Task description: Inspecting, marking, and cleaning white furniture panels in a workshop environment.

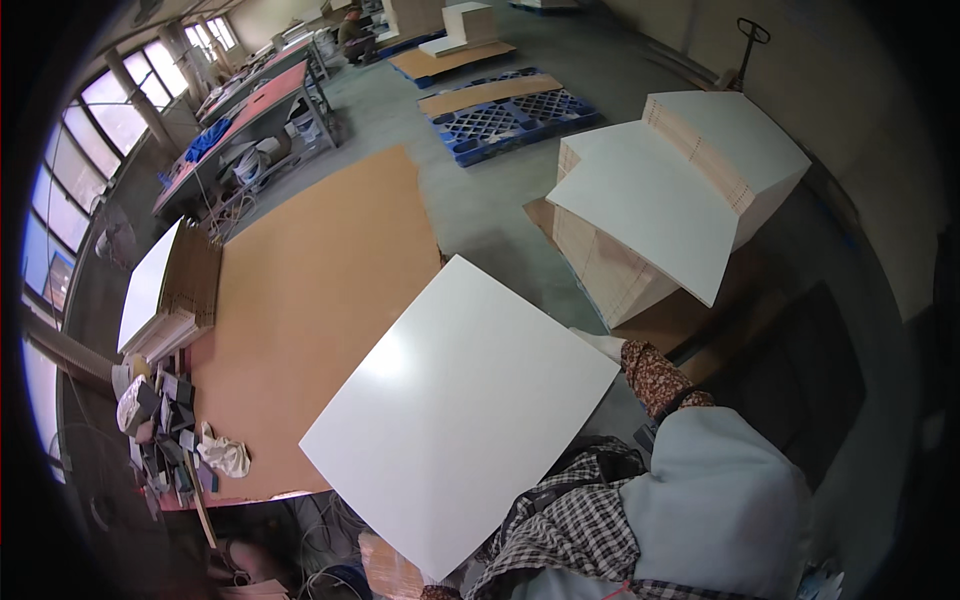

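Observation:
A large glossy white square panel [455, 410] is in front of me, one corner toward the far side, covering part of the brown-topped table [310, 220]. My right hand [598, 344] is closed on its right edge, below a floral cuff; the fingers under the panel are hidden. At the panel's near corner, low in the picture, a little of my left hand [452, 578] shows by a floral cuff. It holds the panel there, with most of its fingers out of sight. I cannot tell whether the panel touches the table.
White panels stand stacked at the table's left end [165, 290], above dark blocks [165, 430] and a crumpled cloth [225, 452]. At right is a larger stack of pale panels [650, 200]. Beyond lie a blue pallet [510, 110], red-topped benches [250, 115] and a crouching person [355, 38].

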